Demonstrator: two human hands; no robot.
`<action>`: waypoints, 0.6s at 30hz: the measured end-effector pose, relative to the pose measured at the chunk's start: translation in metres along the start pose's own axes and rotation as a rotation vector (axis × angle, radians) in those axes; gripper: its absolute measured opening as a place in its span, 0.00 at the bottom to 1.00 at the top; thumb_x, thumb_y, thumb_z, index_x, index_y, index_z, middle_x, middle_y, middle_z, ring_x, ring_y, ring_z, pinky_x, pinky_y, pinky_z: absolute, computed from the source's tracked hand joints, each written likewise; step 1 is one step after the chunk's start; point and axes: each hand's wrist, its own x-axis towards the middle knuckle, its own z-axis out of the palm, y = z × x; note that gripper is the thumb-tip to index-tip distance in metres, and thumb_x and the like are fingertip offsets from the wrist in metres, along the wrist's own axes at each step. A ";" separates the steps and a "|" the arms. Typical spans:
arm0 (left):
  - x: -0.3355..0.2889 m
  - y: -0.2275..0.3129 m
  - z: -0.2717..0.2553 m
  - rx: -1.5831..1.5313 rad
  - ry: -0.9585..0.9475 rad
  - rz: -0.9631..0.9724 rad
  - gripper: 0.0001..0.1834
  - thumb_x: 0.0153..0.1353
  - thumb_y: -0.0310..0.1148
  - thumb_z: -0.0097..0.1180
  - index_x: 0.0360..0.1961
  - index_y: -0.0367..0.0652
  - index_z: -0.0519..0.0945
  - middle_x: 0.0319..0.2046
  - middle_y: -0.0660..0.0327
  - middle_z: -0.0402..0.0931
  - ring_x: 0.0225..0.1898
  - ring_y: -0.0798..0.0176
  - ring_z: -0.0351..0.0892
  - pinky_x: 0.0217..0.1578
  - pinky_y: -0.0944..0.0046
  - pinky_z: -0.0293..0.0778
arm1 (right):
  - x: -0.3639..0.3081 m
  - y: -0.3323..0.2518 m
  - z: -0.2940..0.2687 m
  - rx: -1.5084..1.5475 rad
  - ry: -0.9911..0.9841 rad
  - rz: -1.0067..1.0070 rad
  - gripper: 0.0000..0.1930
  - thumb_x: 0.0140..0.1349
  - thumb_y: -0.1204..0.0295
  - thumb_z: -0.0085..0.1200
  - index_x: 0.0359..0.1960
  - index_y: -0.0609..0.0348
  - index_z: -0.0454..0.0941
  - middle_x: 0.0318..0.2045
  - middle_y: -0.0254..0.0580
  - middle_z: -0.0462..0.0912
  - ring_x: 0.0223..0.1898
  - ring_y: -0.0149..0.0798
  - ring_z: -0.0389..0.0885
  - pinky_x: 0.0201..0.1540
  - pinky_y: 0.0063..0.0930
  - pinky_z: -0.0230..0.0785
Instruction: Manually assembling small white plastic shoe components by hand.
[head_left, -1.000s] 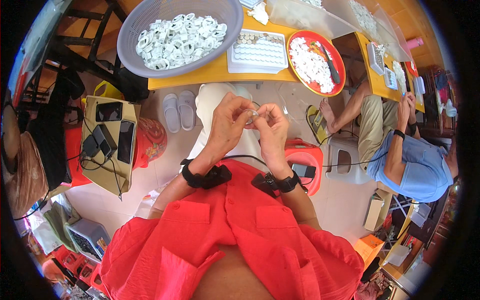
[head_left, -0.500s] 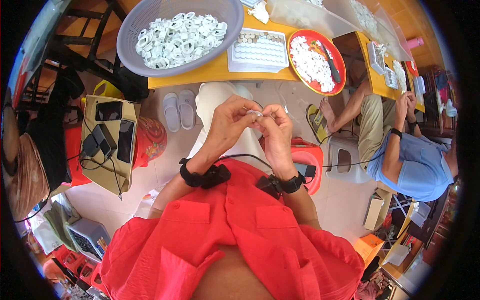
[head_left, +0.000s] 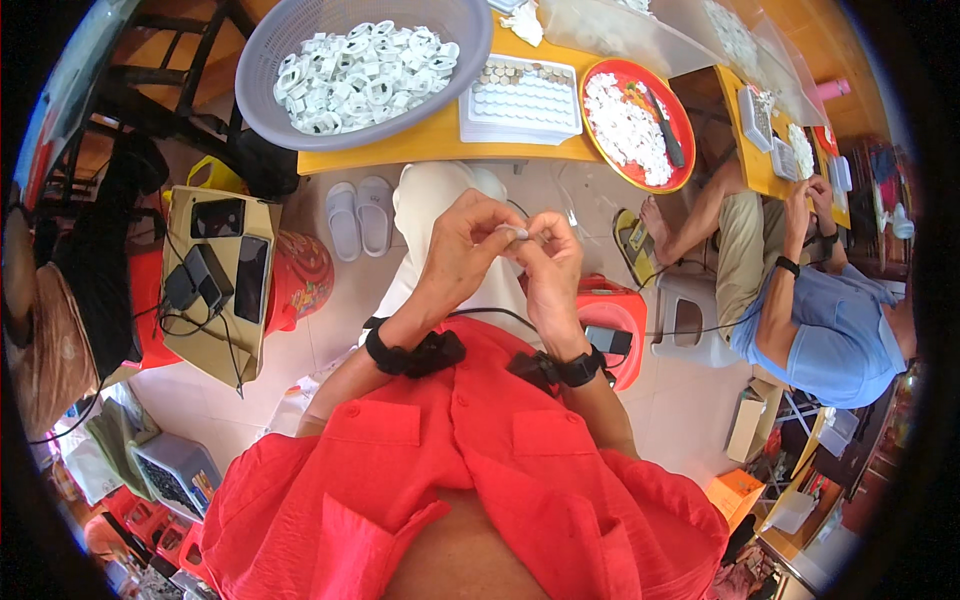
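Over my lap, my left hand (head_left: 466, 245) and my right hand (head_left: 550, 265) meet fingertip to fingertip. Between them they pinch a small white plastic piece (head_left: 516, 232), mostly covered by the fingers. Beyond my hands, a grey basket (head_left: 262, 95) on the table holds many white plastic pieces (head_left: 365, 80). Beside it lies a white tray (head_left: 520, 128) with rows of round pockets, the far ones filled with coin-like discs (head_left: 525, 74). Farther right is a red round tray (head_left: 687, 150) of small white parts (head_left: 625, 130), with a dark-handled tool (head_left: 668, 140) on it.
The yellow table edge (head_left: 400, 156) runs just past my knees. A cardboard box (head_left: 190, 335) with phones and cables stands at left. Right of me, a person in a blue shirt (head_left: 835, 330) works at another table. A cable (head_left: 680, 330) crosses toward that person; slippers (head_left: 360, 220) lie underneath.
My hands stay nearly in place, fingertips shifting slightly around the white piece. The view has moved a little; the table things sit slightly farther right.
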 end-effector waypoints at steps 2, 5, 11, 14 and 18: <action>0.001 0.008 -0.002 -0.026 -0.005 -0.013 0.05 0.51 0.19 0.52 0.31 0.34 0.76 0.31 0.63 0.67 0.31 0.69 0.75 0.32 0.72 0.72 | -0.002 -0.006 0.003 -0.053 -0.003 -0.035 0.07 0.51 0.86 0.46 0.28 0.60 0.67 0.26 0.34 0.73 0.31 0.25 0.74 0.35 0.21 0.73; 0.002 0.015 -0.005 -0.115 -0.012 -0.075 0.08 0.51 0.19 0.52 0.34 0.35 0.77 0.34 0.62 0.69 0.31 0.70 0.75 0.34 0.72 0.72 | -0.004 -0.014 0.008 -0.070 -0.036 -0.050 0.08 0.51 0.87 0.45 0.30 0.61 0.67 0.27 0.35 0.73 0.30 0.26 0.74 0.36 0.20 0.72; 0.003 0.021 -0.008 -0.198 -0.075 -0.167 0.15 0.49 0.16 0.51 0.40 0.35 0.77 0.38 0.59 0.71 0.34 0.70 0.74 0.37 0.73 0.70 | -0.005 -0.023 0.003 -0.140 -0.028 -0.016 0.09 0.53 0.85 0.45 0.36 0.64 0.69 0.29 0.38 0.75 0.29 0.26 0.74 0.32 0.20 0.72; 0.005 0.019 -0.008 -0.165 -0.093 -0.144 0.16 0.48 0.15 0.51 0.41 0.35 0.76 0.38 0.59 0.70 0.36 0.69 0.73 0.38 0.72 0.70 | -0.004 -0.023 0.004 -0.159 -0.003 -0.001 0.09 0.53 0.84 0.46 0.37 0.64 0.69 0.30 0.38 0.75 0.28 0.26 0.74 0.32 0.20 0.72; 0.008 0.017 -0.006 -0.125 -0.047 -0.097 0.16 0.46 0.16 0.51 0.39 0.36 0.77 0.36 0.59 0.69 0.34 0.66 0.75 0.34 0.71 0.72 | 0.000 -0.021 0.004 -0.139 0.042 0.000 0.08 0.53 0.83 0.46 0.36 0.64 0.70 0.29 0.38 0.75 0.25 0.26 0.74 0.30 0.20 0.72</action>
